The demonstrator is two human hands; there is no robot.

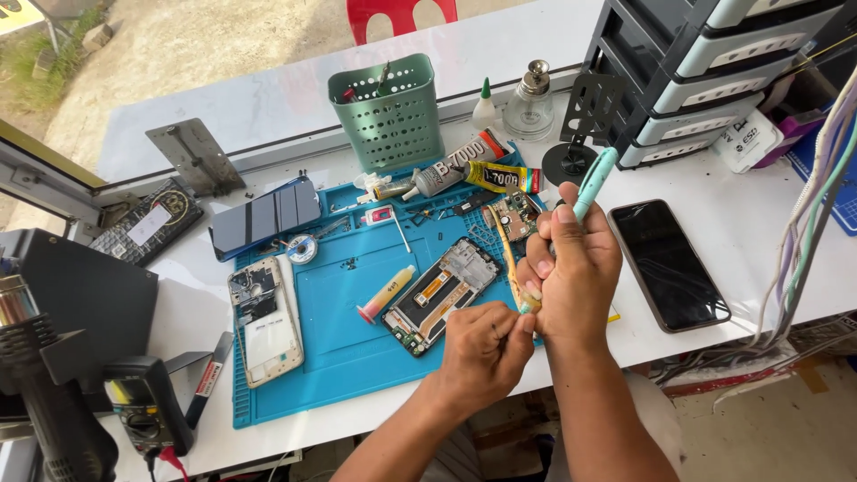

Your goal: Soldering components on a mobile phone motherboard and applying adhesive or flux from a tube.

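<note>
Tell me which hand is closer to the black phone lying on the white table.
Right. The right hand, holding a teal tool, is just beside the black phone. The left hand sits lower, on the right hand's far side.

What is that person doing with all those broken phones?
A person sits at a white table with phone parts spread on a blue mat. The right hand holds a light-blue tool upright, and the left hand pinches a small yellowish strip right against it. An opened phone lies on the mat, and a whole black phone lies off to the right.
</note>
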